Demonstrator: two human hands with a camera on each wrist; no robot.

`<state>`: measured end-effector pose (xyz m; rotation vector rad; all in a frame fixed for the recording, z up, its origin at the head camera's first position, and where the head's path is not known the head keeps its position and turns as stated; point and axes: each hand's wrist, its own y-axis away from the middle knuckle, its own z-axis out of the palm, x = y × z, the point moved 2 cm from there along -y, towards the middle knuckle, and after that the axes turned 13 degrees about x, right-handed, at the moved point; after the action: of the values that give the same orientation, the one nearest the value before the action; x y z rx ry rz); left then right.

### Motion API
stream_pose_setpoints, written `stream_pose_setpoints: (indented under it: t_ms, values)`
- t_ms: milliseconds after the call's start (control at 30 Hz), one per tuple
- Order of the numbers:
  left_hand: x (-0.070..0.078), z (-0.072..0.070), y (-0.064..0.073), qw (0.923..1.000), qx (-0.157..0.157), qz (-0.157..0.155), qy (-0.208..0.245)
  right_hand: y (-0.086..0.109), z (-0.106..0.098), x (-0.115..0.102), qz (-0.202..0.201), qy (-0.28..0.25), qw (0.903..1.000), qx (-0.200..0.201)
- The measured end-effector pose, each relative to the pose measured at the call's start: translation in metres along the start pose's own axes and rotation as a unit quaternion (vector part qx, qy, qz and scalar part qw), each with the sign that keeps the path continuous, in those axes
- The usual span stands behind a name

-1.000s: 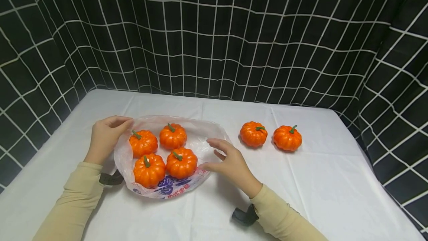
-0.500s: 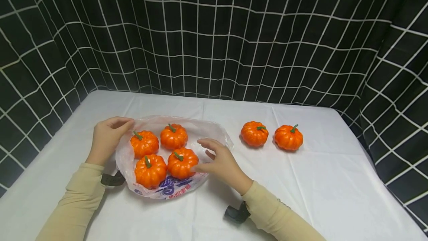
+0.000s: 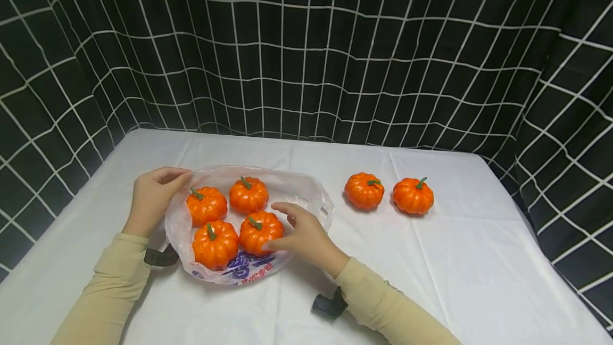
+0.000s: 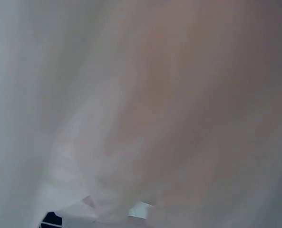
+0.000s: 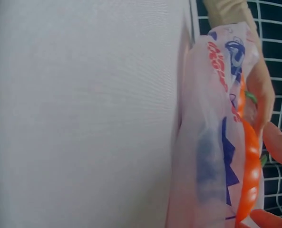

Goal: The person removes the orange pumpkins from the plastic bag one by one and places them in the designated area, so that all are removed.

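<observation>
A thin white plastic bag [image 3: 308, 188] with purple and red print lies opened out on the table. Inside it sit several small orange pumpkins with green stems: a back left pumpkin [image 3: 207, 207], a back right pumpkin [image 3: 251, 196], a front left pumpkin [image 3: 215, 246] and a front right pumpkin [image 3: 258, 232]. My left hand [image 3: 152, 196] pinches the bag's rim at its left back side; the left wrist view is blurred by the bag's film. My right hand [image 3: 306, 236] reaches over the bag's right side, thumb and fingers spread apart right at the front right pumpkin [image 5: 250, 175].
Two more orange pumpkins stand on the white-covered table [image 3: 469, 260] to the right of the bag: a nearer pumpkin [image 3: 364, 191] and a farther-right pumpkin [image 3: 413, 196]. A black cloth with white grid lines [image 3: 306, 52] hangs behind the table and at both sides.
My right hand has moved left over the bag, up to the front right pumpkin. The left hand keeps its pinch on the rim, and the pumpkins have stayed where they were.
</observation>
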<state>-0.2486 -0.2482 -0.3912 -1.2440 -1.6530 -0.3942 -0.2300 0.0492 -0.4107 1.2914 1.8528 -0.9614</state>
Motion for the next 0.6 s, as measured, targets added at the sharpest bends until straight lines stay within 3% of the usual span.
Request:
stream_pose_setpoints:
  t_ms: [600]
  values:
    - [-0.0019, 0.0003, -0.0015, 0.9999, -0.006, -0.008, 0.005, -0.0006, 0.0082, -0.0023, 0.022, 0.023, 0.9992, -0.024]
